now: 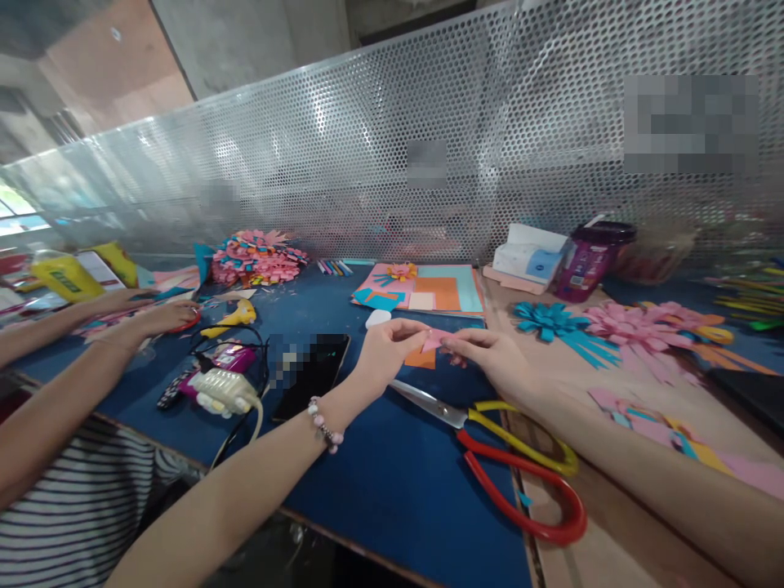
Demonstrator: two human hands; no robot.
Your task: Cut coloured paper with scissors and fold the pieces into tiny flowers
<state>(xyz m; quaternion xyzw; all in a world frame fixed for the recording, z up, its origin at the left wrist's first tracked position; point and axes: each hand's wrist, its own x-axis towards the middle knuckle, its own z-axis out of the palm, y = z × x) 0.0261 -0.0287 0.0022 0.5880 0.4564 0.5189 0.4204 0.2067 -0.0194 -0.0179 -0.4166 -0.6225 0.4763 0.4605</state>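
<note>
Between my two hands a small piece of pink paper (438,340) is held up just above the blue table. My left hand (392,347), with a beaded bracelet (323,426) on its wrist, pinches the paper's left end. Fingers of my right hand (490,355) are closed on its right side. Under the paper lies a small orange paper piece (421,358). Closer to me, scissors (456,415) with one yellow and one red handle rest on the table, blades spread slightly. A small white object (378,318) sits just behind my left hand.
Behind my hands lie stacked coloured paper sheets (453,282). To the right are a blue paper flower (548,321), a pink paper flower (640,327) and a purple cup (591,257). A phone (312,376) and a power strip (224,390) lie left. A co-worker's arms (116,343) reach in there.
</note>
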